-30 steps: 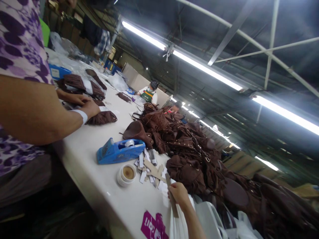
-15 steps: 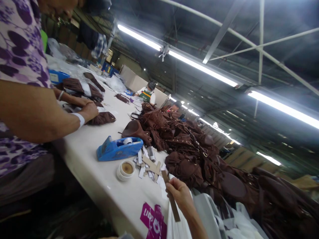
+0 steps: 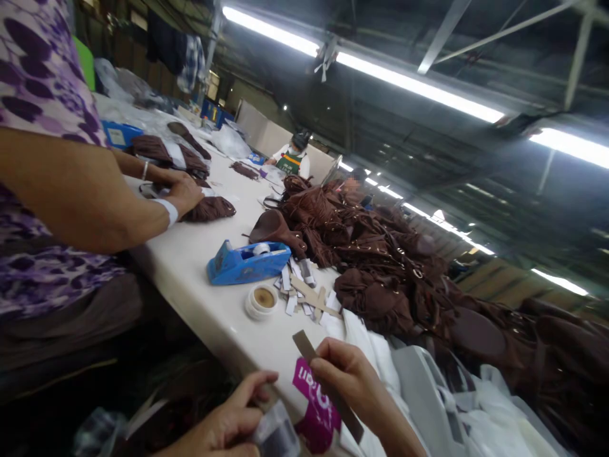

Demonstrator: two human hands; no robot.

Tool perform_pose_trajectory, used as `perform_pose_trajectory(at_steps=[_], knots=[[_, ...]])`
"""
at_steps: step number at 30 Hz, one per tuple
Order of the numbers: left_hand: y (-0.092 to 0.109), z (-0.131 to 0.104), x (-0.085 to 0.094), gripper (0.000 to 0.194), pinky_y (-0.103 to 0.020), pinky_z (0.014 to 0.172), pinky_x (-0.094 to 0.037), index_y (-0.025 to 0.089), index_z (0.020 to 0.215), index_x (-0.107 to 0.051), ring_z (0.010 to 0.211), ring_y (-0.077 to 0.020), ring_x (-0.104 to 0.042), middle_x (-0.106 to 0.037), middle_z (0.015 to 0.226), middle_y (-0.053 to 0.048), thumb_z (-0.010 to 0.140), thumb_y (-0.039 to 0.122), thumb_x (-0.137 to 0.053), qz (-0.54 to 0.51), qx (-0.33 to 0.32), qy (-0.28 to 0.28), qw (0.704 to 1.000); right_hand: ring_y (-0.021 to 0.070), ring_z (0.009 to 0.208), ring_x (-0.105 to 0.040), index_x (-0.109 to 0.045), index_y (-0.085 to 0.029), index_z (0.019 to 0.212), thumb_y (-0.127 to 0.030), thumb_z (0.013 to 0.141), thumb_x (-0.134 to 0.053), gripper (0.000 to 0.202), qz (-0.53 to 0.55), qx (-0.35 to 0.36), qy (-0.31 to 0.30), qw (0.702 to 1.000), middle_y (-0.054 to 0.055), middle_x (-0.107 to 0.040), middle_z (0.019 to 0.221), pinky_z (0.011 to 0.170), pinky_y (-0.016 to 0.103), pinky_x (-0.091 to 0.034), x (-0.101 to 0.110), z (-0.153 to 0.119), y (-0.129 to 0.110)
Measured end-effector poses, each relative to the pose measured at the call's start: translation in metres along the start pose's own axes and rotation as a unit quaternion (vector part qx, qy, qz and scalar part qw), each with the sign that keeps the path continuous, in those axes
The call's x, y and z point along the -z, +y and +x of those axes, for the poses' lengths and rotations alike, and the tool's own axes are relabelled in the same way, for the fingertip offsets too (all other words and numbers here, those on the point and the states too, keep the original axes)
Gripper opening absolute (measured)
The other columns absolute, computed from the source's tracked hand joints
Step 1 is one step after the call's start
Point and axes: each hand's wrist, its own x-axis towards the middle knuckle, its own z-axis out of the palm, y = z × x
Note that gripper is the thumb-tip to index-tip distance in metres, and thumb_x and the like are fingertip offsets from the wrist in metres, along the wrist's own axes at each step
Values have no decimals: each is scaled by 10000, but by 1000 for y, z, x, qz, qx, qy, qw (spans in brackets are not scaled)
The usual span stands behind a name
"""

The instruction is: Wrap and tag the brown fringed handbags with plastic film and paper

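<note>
My right hand (image 3: 352, 374) pinches a narrow grey-brown strip (image 3: 304, 345), apparently card, which slants past the fingers toward the bottom of the view. Low in the middle, my left hand (image 3: 231, 416) is curled round a translucent whitish item with a dark patch (image 3: 276, 433); its kind is unclear. Under the strip lies a purple printed piece (image 3: 318, 416) with white lettering. Beyond my hands are a small round tub (image 3: 261, 301) with brown contents, loose card strips (image 3: 304, 292) and a blue tape dispenser (image 3: 247, 265).
Brown bags (image 3: 375, 254) are heaped along the right of the white table (image 3: 209, 273). A grey bin (image 3: 423, 387) with white plastic is at lower right. Close on the left, a co-worker's hands (image 3: 178, 190) rest on a brown bundle (image 3: 212, 208). Another person (image 3: 291, 158) is farther back.
My left hand has come up into view with the whitish item. My right hand and its strip have moved slightly lower and nearer my left hand. The whole view has shifted a little.
</note>
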Motion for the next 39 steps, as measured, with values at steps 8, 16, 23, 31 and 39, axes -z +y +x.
perform_pose_trajectory(at_steps=[8,16,23,31,39], knots=[[9,-11,-16,114,-431,1208,-218,175,761,-679,1545,-313,-33,-127,1679,60,736,74,-632,163,-47,-50,984,129,575,-503,-664,-216,700,-396,889,-645,261,-139,154,-22,978,-24,-590,614,544,227,-366,-32,-41,52],[17,-10,-20,87,-448,1246,-115,181,751,-686,1535,-305,-133,-255,1647,30,786,102,-679,205,-81,-85,972,175,664,-644,-731,-245,845,-367,943,-600,204,-92,198,-13,976,16,-716,748,632,231,-494,-40,-50,75],[16,-11,-22,92,-434,1250,-103,185,777,-719,1539,-299,-109,-241,1649,35,789,97,-697,235,-76,-81,966,196,703,-652,-738,-250,834,-478,915,-623,267,-66,152,28,986,35,-723,773,664,249,-520,-46,-56,83],[8,-18,-20,70,-495,1243,-57,198,910,-734,1536,-336,69,-37,1674,51,876,201,-672,300,-93,-37,949,82,400,-331,-549,-238,859,-654,847,-641,426,125,-51,-52,989,-90,-435,491,408,199,-296,-39,-65,90],[4,-17,-21,167,-512,1239,-58,237,962,-745,1539,-337,-42,-176,1659,34,937,340,-617,311,-163,-33,936,78,465,-302,-571,-236,824,-638,739,-768,455,171,-70,3,983,-79,-442,556,463,210,-272,-46,-71,83]])
